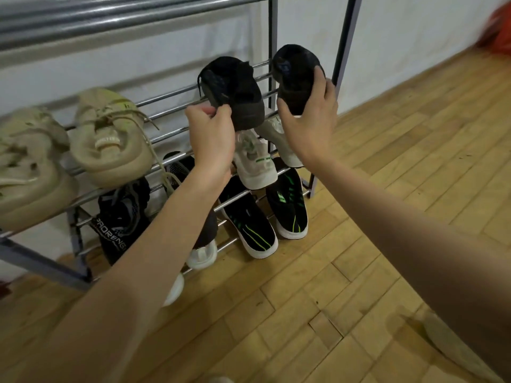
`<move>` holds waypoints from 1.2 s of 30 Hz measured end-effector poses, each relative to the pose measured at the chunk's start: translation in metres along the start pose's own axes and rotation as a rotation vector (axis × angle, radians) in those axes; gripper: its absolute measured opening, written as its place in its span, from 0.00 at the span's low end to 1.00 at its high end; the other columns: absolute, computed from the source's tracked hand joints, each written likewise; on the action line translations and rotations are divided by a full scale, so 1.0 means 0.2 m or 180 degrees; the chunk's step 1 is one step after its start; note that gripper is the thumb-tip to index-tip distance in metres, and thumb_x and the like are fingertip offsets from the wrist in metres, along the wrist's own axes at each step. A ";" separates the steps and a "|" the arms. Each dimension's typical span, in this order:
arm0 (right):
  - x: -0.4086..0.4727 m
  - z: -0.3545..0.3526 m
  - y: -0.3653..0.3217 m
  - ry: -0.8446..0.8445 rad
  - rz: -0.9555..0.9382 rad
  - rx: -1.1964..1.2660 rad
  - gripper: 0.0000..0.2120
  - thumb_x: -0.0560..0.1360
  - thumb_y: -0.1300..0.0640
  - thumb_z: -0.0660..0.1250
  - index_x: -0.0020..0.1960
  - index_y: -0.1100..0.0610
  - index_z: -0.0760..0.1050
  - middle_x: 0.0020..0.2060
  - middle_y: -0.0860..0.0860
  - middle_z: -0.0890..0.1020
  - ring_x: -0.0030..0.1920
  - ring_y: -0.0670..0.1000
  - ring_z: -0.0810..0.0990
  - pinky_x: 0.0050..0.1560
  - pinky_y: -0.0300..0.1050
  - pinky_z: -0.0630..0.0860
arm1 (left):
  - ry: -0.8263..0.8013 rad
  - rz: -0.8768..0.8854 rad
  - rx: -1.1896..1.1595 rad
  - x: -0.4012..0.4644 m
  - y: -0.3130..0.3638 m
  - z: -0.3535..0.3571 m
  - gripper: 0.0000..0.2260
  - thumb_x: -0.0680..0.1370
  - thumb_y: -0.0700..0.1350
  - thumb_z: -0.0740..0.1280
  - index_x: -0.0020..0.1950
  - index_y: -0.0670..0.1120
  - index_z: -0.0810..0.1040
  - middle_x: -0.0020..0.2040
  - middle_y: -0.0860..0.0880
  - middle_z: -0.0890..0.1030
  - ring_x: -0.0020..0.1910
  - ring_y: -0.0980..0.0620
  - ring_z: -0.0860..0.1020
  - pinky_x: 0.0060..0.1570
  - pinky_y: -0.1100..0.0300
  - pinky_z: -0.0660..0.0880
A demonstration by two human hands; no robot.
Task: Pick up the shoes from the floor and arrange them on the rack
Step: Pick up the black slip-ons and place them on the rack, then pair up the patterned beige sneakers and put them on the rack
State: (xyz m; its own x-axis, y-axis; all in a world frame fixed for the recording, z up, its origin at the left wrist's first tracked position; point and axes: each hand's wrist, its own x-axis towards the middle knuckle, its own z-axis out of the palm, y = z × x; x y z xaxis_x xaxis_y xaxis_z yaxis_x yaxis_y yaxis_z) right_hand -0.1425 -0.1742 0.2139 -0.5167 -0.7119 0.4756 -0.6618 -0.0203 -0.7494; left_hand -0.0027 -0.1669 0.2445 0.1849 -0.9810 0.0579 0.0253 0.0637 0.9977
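I have a black shoe in each hand, both up at the right end of the rack [177, 92], level with the shelf that already carries the beige sneakers [110, 139] at its left end. My left hand [213, 139] is closed in a pinch on the heel rim of the left black shoe [235, 89], whose sole looks to be coming down onto the rails; my right hand [309, 120] is wrapped around the right black shoe [296, 76], thumb on one side and fingers curled round the other, holding it in the air just by the rack's right post. Both shoes seem light and soft in the upper, so I judge they will flex if squeezed; the heel and the firm sole edge are the safest places to grip, and loose laces could snag on the rails. Below, on the lower shelves, sit a pale pair with green marks [254, 158], a black pair with green stripes [287, 205], and a dark shoe [119, 217] printed with letters I read as "PRORENG", the rest hidden. I can make out no writing on the black shoes I hold.
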 end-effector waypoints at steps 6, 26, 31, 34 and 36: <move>-0.35 -0.08 0.20 -0.0413 -0.0220 0.0144 0.35 0.77 0.53 0.63 0.78 0.54 0.49 0.74 0.59 0.60 0.75 0.56 0.58 0.73 0.57 0.62 | 0.0101 0.1134 0.1033 -0.29 -0.12 -0.05 0.13 0.77 0.44 0.64 0.60 0.46 0.74 0.55 0.52 0.73 0.49 0.63 0.72 0.50 0.70 0.71; -1.18 -1.21 1.24 -0.0876 0.1539 -0.1950 0.28 0.79 0.53 0.61 0.76 0.58 0.58 0.72 0.59 0.63 0.72 0.59 0.61 0.72 0.53 0.59 | -0.3037 0.0099 0.2473 -0.95 -0.98 0.46 0.12 0.76 0.43 0.65 0.59 0.46 0.74 0.57 0.48 0.77 0.56 0.49 0.76 0.58 0.50 0.73; -1.24 -1.41 1.34 -0.1475 0.1834 -0.2250 0.35 0.76 0.39 0.57 0.77 0.55 0.55 0.71 0.57 0.66 0.72 0.59 0.62 0.72 0.57 0.55 | -0.3350 -0.0114 0.2467 -1.10 -1.04 0.54 0.12 0.76 0.42 0.65 0.59 0.44 0.74 0.55 0.47 0.78 0.55 0.48 0.76 0.55 0.54 0.73; -1.26 -1.48 1.36 -0.1979 0.1734 -0.2465 0.44 0.66 0.33 0.51 0.76 0.57 0.56 0.70 0.58 0.67 0.71 0.59 0.64 0.72 0.56 0.56 | -0.3445 -0.0447 0.2459 -1.16 -1.07 0.54 0.11 0.76 0.42 0.65 0.58 0.44 0.74 0.54 0.47 0.79 0.55 0.47 0.77 0.57 0.52 0.73; -1.28 -1.52 1.39 -0.2027 0.1754 -0.2601 0.43 0.68 0.35 0.59 0.74 0.59 0.57 0.69 0.58 0.67 0.70 0.59 0.64 0.72 0.56 0.56 | -0.3481 -0.0593 0.2460 -1.19 -1.09 0.54 0.11 0.76 0.42 0.65 0.58 0.44 0.75 0.54 0.47 0.79 0.55 0.47 0.77 0.57 0.52 0.73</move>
State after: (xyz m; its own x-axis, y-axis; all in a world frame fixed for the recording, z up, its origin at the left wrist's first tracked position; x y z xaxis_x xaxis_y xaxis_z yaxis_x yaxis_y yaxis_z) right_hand -0.3588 0.2150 0.0245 -0.6305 -0.7112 -0.3109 -0.7052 0.6922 -0.1534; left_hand -0.1585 0.0332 0.0169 -0.6402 -0.6288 -0.4413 -0.6575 0.1514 0.7381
